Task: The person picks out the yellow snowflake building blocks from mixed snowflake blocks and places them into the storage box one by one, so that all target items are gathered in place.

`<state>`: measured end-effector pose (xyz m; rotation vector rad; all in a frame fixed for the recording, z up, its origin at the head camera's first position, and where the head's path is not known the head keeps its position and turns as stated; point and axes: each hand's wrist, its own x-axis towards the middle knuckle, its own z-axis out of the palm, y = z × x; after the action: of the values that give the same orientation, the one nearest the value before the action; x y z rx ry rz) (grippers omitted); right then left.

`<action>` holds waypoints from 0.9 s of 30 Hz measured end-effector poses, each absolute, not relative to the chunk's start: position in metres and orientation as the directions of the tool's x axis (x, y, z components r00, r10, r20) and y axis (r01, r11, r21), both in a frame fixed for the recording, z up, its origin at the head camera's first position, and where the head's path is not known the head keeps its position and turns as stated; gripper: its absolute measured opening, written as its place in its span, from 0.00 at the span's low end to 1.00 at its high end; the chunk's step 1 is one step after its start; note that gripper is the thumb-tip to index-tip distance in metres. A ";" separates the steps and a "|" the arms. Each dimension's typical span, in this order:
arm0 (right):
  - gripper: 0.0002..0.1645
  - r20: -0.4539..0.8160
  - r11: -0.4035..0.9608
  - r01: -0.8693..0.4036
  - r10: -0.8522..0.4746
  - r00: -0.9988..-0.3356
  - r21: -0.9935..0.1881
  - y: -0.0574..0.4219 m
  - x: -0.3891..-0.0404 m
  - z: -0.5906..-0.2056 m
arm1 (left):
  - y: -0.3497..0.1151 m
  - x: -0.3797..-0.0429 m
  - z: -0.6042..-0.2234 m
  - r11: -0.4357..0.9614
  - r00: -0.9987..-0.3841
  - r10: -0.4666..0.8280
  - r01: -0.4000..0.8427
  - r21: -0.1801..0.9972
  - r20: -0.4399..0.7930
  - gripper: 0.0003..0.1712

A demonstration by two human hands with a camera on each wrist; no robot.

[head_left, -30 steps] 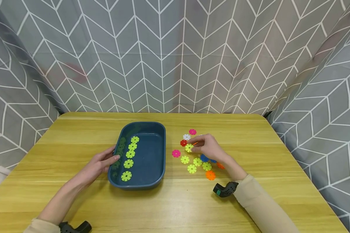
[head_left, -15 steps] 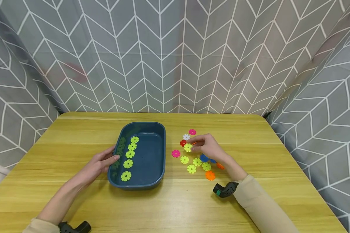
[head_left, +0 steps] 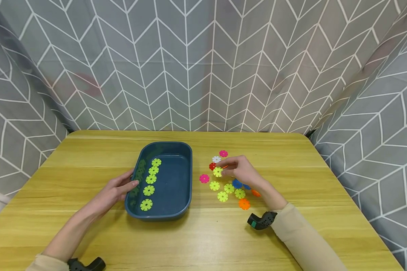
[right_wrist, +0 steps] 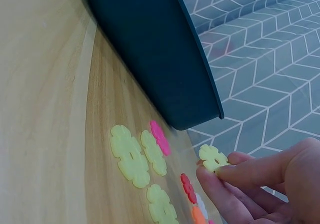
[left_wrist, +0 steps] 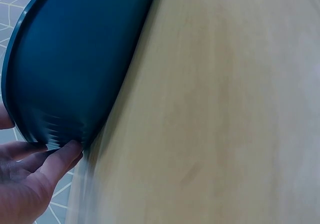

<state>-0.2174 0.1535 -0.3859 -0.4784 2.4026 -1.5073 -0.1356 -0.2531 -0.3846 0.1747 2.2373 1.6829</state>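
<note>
My left hand [head_left: 119, 187] grips the left rim of a dark blue plastic bin [head_left: 176, 188], thumb over the edge and fingers against the outer wall. In the left wrist view those fingers [left_wrist: 62, 159] lie at ridges on the wall. Inside the bin, several yellow-green notched discs [head_left: 149, 190] form a column along its left side. My right hand [head_left: 242, 171] pinches another yellow-green notched disc [right_wrist: 212, 157] between thumb and fingertips, raised above the table in the right wrist view. A red disc [head_left: 212, 166] and a white disc [head_left: 216, 159] lie just beyond it.
More discs lie right of the bin: several yellow-green ones [head_left: 222, 196], pink ones [head_left: 204, 178], blue ones [head_left: 237, 183] and orange ones [head_left: 244, 204]. The wooden table [head_left: 203, 241] ends at a grey patterned curtain [head_left: 196, 75].
The yellow-green disc in my right hand has shifted slightly left. My left hand and the bin stay in place.
</note>
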 end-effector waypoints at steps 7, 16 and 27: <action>0.17 -0.062 0.384 -0.111 -0.412 -0.909 -0.917 0.152 -0.217 -0.385 | -0.253 -0.135 -0.382 0.285 -0.937 0.293 -0.102 0.953 -0.188 0.43; 0.18 -0.082 0.352 -0.080 -0.423 -0.902 -0.932 0.144 -0.223 -0.375 | -0.252 -0.135 -0.383 0.283 -0.938 0.286 -0.112 0.952 -0.195 0.43; 0.18 -0.128 0.254 0.005 -0.469 -0.874 -0.967 0.112 -0.239 -0.360 | -0.251 -0.135 -0.382 0.296 -0.941 0.276 -0.108 0.949 -0.193 0.42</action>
<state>-0.2394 0.1117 -0.3595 -0.4231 2.1416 -1.6535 -0.1354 -0.2510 -0.3820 0.1521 2.2488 1.6860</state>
